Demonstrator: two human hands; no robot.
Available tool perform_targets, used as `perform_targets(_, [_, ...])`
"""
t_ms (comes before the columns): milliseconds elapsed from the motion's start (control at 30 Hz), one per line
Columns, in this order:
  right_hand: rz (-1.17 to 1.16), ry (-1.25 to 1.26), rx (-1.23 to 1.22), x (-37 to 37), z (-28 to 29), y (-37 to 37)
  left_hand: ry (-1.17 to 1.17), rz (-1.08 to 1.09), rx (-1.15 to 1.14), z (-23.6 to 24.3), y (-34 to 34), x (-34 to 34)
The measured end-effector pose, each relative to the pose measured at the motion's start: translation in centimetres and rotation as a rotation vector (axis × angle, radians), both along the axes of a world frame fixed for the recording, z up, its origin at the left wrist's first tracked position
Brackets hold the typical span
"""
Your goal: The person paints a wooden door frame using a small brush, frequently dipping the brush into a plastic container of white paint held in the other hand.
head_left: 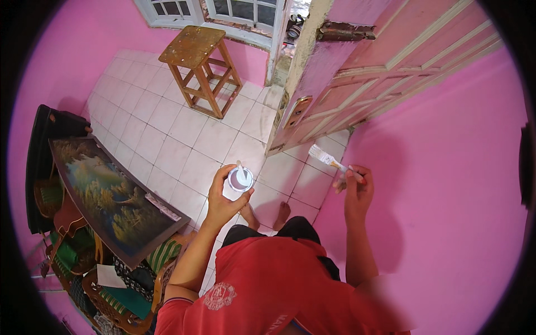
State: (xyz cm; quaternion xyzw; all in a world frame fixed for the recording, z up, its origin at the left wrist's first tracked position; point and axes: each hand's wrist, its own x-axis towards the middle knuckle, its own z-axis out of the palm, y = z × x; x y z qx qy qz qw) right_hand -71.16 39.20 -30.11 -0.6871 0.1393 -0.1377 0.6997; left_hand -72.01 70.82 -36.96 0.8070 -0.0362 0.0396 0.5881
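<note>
A small round cup of pale paint (pixel 233 192) sits in my left hand (pixel 220 200), whose fingers and thumb wrap around its sides. A light-coloured stick (pixel 240 167) stands in the cup, leaning on its rim. Off to the right, my right hand (pixel 358 192) grips a paintbrush (pixel 325 156) by its handle, with fingers closed round it. The brush's bristles are coated white and point up and left, toward the door, apart from it. To the right of the brush is the pink wall (pixel 446 206).
A pink panelled door (pixel 357 84) with a metal lock plate (pixel 298 111) stands open ahead on the right. A paint-spotted wooden stool (pixel 195 47) is on the white tiled floor (pixel 184 123). At left, a framed landscape painting (pixel 120 195) leans over stacked chairs (pixel 72 257).
</note>
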Motion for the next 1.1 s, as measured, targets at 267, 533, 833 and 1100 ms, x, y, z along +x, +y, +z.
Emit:
perform_targets(267, [-0.022,0.075,0.06,2.1,-3.5,-3.3,0.013,0.046,-0.086,-2.7,-3.7,-0.9])
perform_targets(533, [0.105,0.098,-0.012,2.6,-10.4,-5.0,0.02,0.045,-0.155,-6.0,-7.4,0.0])
perform_targets(833, [0.031,0.001,0.002,4.3,-20.8,-5.1,-0.04,-0.012,-0.156,-17.4,-7.8,2.2])
perform_targets(1100, [0.063,-0.256,0.074,6.9,-28.0,-5.3,-0.085,-0.04,-0.173,-29.6,-7.2,5.0])
